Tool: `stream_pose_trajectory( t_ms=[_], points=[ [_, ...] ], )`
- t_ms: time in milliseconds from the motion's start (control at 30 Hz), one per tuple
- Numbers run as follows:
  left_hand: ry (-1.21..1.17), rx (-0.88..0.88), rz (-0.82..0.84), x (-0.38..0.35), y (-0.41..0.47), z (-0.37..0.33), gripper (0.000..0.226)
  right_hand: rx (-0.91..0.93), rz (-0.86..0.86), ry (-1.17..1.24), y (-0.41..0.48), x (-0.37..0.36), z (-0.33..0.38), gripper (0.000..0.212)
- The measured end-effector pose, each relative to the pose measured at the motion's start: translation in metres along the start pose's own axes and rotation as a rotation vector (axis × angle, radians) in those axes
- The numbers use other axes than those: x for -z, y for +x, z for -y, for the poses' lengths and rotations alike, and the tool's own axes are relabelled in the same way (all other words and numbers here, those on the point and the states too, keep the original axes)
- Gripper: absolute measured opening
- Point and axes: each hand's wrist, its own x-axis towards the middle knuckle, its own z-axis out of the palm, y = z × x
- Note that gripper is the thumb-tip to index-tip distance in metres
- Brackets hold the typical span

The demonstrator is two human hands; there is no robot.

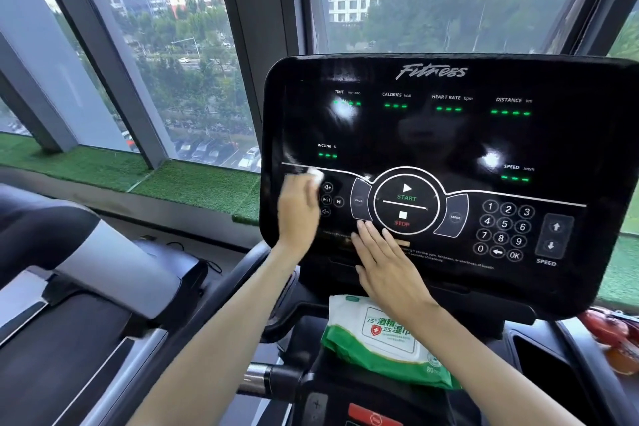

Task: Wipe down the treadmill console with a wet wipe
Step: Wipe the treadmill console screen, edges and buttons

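The black treadmill console fills the middle and right of the head view, with green readouts, a round START/STOP button and a number pad. My left hand holds a white wet wipe against the console's left side, beside the small volume buttons. The hand looks motion-blurred. My right hand lies flat with straight fingers on the console's lower middle, its fingertips just below the START/STOP ring.
A green and white pack of wet wipes rests on the ledge under the console. A red stop button sits below it. Another treadmill stands at the left, windows behind. Orange-red objects lie at the right edge.
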Motion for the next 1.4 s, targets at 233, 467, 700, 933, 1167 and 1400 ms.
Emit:
stream_pose_trajectory(
  t_ms=[233,467,700,933,1167,1400],
  points=[
    [0.071,-0.185,0.209,0.005,-0.014,0.006,0.011,-0.046,-0.003,0.029,0.003,-0.002,0.008,0.056],
    [0.085,-0.241,0.268,0.003,-0.032,0.006,0.012,-0.050,-0.006,0.027,0.003,-0.003,0.011,0.057],
    [-0.135,0.294,-0.163,0.006,0.020,0.007,0.017,-0.034,-0.013,0.013,0.003,-0.005,0.011,0.056],
    [0.054,-0.321,0.297,0.002,-0.008,-0.006,0.018,-0.034,-0.022,0.018,-0.005,-0.004,0.008,0.058],
    [0.002,-0.295,0.239,-0.016,0.003,-0.037,0.016,-0.066,-0.018,0.021,-0.019,-0.003,0.002,0.058],
    [0.000,-0.149,0.160,0.003,0.023,-0.015,0.015,-0.092,-0.018,0.003,-0.030,-0.005,-0.008,0.056]
  ],
)
